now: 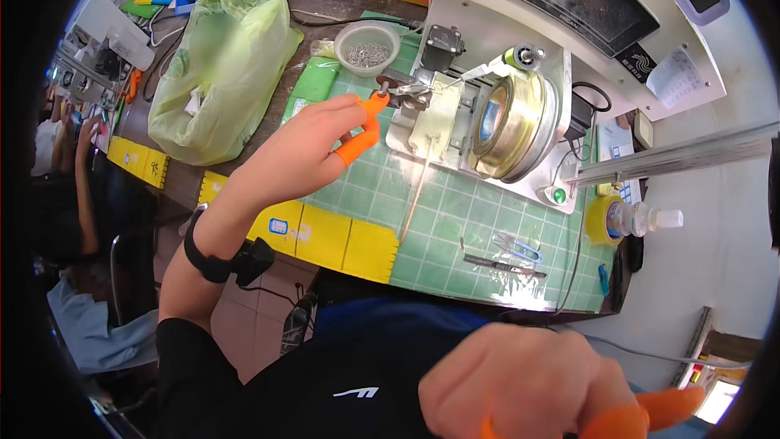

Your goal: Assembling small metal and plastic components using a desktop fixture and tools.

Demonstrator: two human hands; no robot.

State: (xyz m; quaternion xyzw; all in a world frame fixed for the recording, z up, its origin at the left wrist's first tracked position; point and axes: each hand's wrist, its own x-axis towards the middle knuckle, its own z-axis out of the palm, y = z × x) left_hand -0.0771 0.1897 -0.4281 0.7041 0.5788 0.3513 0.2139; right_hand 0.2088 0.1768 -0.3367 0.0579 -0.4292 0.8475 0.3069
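My left hand (305, 146) reaches from the left to the front of a white bench machine (487, 8). Orange finger cots cover some of its fingertips. Thumb and forefinger close on a small metal part (384, 89) beside the machine's metal clamp (413, 97). Close to the camera, at the lower right, is my right hand (528, 382), back upward and fingers curled. Orange cots show on it too; whatever it may hold is hidden. A large spool (508, 126) sits on the machine. Behind my left hand stands a white bowl (367, 47) of small metal pieces.
A green bag (219, 73) stands left of the green tiled mat (439, 219). Yellow strips (325, 236) line the near edge. Thread snips (518, 248) and dark tweezers (504, 267) lie right of centre. A clear bottle (642, 218) stands right. Other people sit far left.
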